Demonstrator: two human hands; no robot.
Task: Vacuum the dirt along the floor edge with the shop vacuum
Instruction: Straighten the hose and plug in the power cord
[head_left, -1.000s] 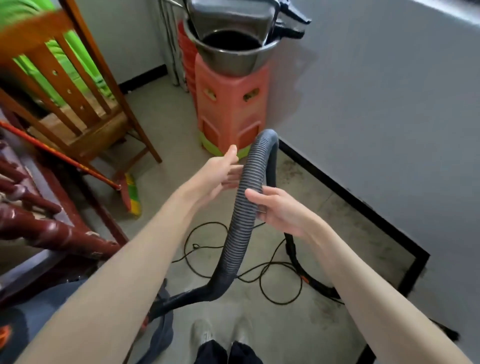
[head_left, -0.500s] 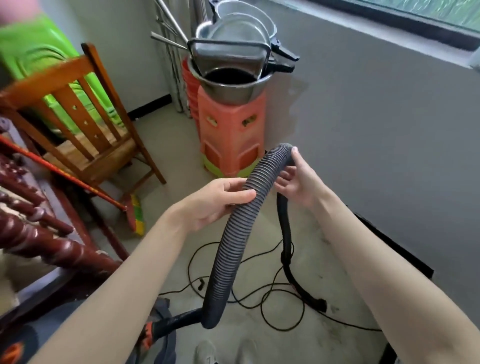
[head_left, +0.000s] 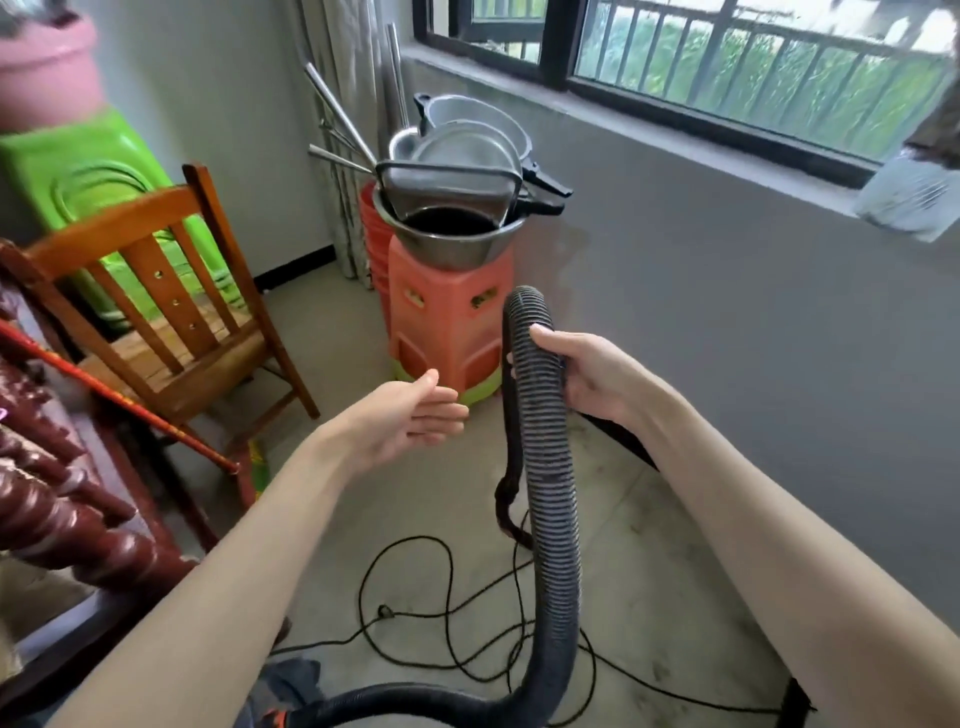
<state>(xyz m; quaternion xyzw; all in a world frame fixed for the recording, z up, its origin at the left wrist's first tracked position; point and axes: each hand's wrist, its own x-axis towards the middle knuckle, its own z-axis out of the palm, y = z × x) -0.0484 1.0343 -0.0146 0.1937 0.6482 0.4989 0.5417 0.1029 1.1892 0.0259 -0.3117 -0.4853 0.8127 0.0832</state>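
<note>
Black and ribbed, the hose (head_left: 550, 467) stands up in a tall loop in front of the person. It rises from the bottom of the picture, bends over at the top, and a thinner black part hangs down behind it toward the floor (head_left: 639, 587). The right hand (head_left: 587, 371) is at the upper part of the loop, just under the bend. The left hand (head_left: 410, 415) is off to the left of the hose and does not touch it.

The hose looks dusty and grey along its ridges. Its lower end curves left along the bottom edge, where a bit of orange shows.

The right hand grips the hose, with the thumb across the front and the fingers wrapped round the back. The left hand is loose and flat, palm turned toward the hose, fingers out straight, holding nothing.

A thin black cord (head_left: 447, 613) lies in loops on the floor below the hands. Behind the hose is an orange plastic stool (head_left: 441, 322) with metal pots (head_left: 457, 208) piled on top. A wooden chair (head_left: 171, 312) stands at the left. The grey wall (head_left: 753, 286) runs along the right, with a window (head_left: 727, 67) above it.
</note>
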